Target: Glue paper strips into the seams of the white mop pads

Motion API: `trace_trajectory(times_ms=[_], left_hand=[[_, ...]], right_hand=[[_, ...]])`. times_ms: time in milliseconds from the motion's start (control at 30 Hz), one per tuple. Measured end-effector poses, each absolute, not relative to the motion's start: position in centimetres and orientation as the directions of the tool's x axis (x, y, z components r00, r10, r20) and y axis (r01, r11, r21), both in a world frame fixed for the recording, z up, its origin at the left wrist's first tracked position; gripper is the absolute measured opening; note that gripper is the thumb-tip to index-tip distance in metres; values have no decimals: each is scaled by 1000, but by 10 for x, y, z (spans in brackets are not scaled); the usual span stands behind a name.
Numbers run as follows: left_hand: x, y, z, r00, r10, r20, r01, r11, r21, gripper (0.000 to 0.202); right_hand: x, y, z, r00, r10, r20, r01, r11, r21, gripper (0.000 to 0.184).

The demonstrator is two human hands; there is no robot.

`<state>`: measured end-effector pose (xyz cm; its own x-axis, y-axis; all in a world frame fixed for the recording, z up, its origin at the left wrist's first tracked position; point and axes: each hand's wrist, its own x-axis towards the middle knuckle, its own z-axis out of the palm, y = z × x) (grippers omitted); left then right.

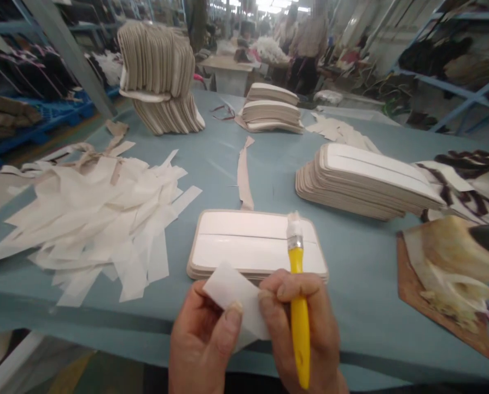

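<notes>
My left hand (pixel 209 334) pinches a white paper-like strip (pixel 232 290) between thumb and fingers, close to the table's front edge. A yellow-handled paintbrush (pixel 298 317), its bristles up and coated white, is gripped in my right hand (pixel 306 323). The thumb and fingertips of that same hand also touch the strip's right side. Just beyond both hands lies a small stack of flat panels (pixel 248 251), white on top with beige rounded edges and a dark line across. The brush head overlaps the panel's right part in view; whether it touches cannot be seen.
A loose heap of white strips (pixel 105 219) covers the left. Panel stacks stand at right (pixel 363 180), back middle (pixel 271 112) and back left (pixel 158 71). One beige strip (pixel 244 175) lies mid-table. At right, a stained container (pixel 453 262) rests on a brown board (pixel 417 295).
</notes>
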<state>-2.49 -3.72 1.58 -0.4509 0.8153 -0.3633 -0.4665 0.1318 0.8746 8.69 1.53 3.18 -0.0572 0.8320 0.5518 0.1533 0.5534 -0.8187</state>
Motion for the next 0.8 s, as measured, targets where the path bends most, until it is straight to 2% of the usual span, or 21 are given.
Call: trace_trajectory(times_ms=[100, 200, 367, 667, 800], left_hand=[[-46, -33, 10, -477, 828, -296, -417, 83, 905, 47], [-62, -33, 6, -552, 785, -280, -365, 75, 928, 47], [-67, -36, 2, -576, 777, -254, -303, 86, 949, 46], [-74, -45, 4, -496, 857, -141, -129, 88, 988, 52], [-71, -48, 2, -440, 892, -100, -141, 41, 989, 51]], right_hand=[[98, 27, 45, 20, 848, 530, 176, 519, -836, 19], [104, 33, 54, 64, 858, 510, 163, 495, -853, 24], [96, 27, 53, 7, 860, 510, 123, 505, -854, 23], [94, 20, 57, -22, 843, 538, 173, 533, -828, 22], [96, 15, 55, -25, 848, 530, 179, 525, -832, 22]])
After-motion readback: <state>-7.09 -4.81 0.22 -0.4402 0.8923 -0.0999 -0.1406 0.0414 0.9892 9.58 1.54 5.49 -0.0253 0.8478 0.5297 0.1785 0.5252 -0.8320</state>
